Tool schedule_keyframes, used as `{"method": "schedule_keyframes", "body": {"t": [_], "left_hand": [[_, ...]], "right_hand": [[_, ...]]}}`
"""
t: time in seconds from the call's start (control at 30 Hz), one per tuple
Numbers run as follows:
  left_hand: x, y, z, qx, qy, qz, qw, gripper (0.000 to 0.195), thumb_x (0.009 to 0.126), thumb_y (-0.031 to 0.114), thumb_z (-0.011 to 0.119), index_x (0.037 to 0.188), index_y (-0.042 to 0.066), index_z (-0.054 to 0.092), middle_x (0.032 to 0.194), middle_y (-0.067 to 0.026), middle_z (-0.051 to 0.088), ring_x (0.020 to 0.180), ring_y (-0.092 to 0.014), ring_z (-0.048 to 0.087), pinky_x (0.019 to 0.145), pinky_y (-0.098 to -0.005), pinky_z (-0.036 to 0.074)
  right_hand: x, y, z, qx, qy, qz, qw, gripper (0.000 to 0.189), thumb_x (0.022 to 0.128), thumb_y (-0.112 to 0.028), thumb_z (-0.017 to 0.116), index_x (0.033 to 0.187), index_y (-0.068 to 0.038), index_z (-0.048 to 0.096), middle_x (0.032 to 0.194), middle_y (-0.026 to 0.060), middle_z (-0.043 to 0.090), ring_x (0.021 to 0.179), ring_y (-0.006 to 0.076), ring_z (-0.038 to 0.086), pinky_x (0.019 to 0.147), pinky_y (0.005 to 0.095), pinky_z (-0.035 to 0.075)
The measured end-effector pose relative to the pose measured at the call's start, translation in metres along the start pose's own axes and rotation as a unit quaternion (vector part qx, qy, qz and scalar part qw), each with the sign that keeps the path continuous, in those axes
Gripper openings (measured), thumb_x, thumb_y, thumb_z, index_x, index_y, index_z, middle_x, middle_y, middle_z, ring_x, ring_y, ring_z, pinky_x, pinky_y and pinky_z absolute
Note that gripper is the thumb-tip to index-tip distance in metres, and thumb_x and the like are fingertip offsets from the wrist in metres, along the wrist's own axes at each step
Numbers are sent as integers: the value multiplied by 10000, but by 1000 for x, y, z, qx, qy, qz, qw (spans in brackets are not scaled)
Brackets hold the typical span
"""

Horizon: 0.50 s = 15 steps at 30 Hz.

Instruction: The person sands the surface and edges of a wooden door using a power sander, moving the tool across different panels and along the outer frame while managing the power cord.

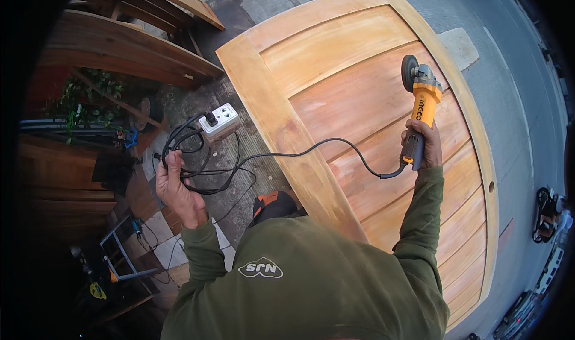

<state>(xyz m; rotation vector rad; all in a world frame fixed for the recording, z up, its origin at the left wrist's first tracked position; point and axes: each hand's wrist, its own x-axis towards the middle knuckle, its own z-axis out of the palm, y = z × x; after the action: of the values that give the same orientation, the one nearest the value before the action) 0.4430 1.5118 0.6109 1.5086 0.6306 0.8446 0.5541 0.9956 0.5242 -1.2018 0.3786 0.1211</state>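
Note:
My right hand point(430, 143) grips an orange and black INGCO angle grinder point(426, 100) by its rear handle, above a panelled wooden door point(314, 57). The grinder's dark disc point(408, 74) points up and to the left, seen nearly edge-on. From the handle's end a black power cord point(310, 152) runs leftward across the door's stile. Loops of black cable point(167, 147) are pinched between the thumb and fingers of my left hand point(182, 187). Just beyond them is a white outlet box point(220, 121) with a black plug in it; whether it hangs or rests on something, I cannot tell.
Wooden panels point(134, 48) stand at the upper left beside a leafy plant point(90, 93). A metal frame point(119, 250) and loose wires lie on the tiled floor at lower left. Right of the door runs a road point(516, 93) with a motorcycle point(543, 214) and cars.

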Motion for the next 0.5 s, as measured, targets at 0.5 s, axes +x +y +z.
{"method": "schedule_keyframes", "body": {"t": [0.5], "left_hand": [[-37,-82,-278,47,202,-55,977,178,1002,160,815,1022,-11,773,960,-42,744,857,-104,627,793,-267,495]], "right_hand": [[-130,38,90,147,-255,40,955,776,983,-237,653,1629,-12,288,1115,142,564,748,213,637,692,368,568]]}}
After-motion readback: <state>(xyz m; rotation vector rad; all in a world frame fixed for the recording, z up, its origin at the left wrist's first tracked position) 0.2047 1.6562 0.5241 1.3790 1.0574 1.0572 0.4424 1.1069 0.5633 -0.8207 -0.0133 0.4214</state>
